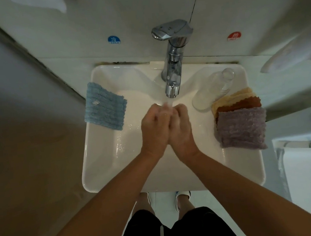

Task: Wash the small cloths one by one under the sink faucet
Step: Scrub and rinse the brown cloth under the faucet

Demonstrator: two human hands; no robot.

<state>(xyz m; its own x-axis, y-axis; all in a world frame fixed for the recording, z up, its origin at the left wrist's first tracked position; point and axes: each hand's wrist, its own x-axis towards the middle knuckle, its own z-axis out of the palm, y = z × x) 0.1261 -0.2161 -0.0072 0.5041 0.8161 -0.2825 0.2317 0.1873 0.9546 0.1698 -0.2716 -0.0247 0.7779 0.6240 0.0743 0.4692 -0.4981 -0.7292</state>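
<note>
Left hand [154, 126] and right hand [180, 124] — pressed together, fingers curled, holding no cloth — rinse under the faucet [173, 73] stream (purple cloth [241, 128] waits alongside).

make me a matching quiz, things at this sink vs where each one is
Things:
1. blue cloth
2. purple cloth
3. clear bottle
4. hands

Places:
A. top of the stack on the sink's right rim
B. under the faucet's stream
C. draped over the sink's left rim
D. lying on the right rim behind the stack

Pairs: 1-C, 2-A, 3-D, 4-B
</note>
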